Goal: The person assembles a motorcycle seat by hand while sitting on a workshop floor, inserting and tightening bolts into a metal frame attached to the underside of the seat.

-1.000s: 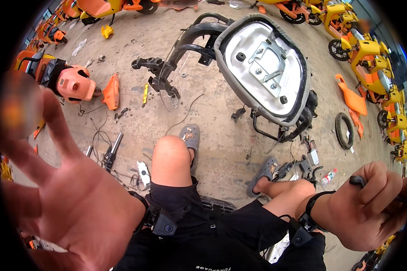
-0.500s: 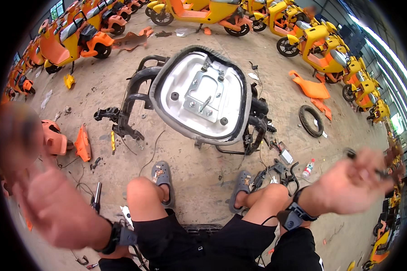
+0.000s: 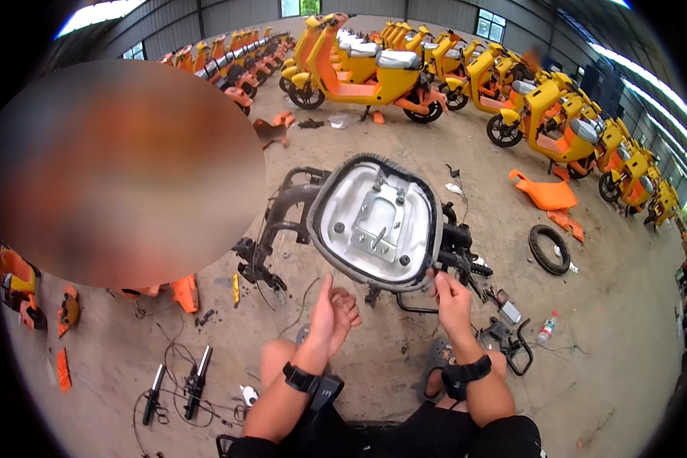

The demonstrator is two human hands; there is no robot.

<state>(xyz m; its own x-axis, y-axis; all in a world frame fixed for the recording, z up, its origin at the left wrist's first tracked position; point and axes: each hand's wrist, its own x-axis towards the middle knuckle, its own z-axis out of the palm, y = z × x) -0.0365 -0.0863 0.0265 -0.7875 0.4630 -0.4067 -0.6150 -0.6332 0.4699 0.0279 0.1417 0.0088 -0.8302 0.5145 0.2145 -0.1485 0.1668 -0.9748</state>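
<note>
In front of me an upturned scooter seat point(image 3: 338, 252) rests on a black tubular scooter frame point(image 3: 269, 229). Its underside is white plastic, rimmed by dark grey cover edging, with black rubber stops and a bolted metal bracket point(image 3: 372, 243). My right hand point(image 3: 453, 299) is at the seat's near right edge, its fingers bent together; what they hold, if anything, is hidden. Just short of the near left edge hangs my left hand point(image 3: 333, 314), thumb up and fingers loosely curled, with nothing seen in it.
Rows of yellow and orange scooters point(image 3: 374, 84) stand behind. A tyre point(image 3: 549, 249), orange body panels point(image 3: 548, 194) and a plastic bottle point(image 3: 547, 327) lie at right. Two fork tubes point(image 3: 197, 385) and loose cables lie at lower left. A large blur covers the upper left.
Both hands have come in from the sides to the near edge of the seat. The dark slim thing at my right hand no longer shows clearly. My view has tilted up and turned left.
</note>
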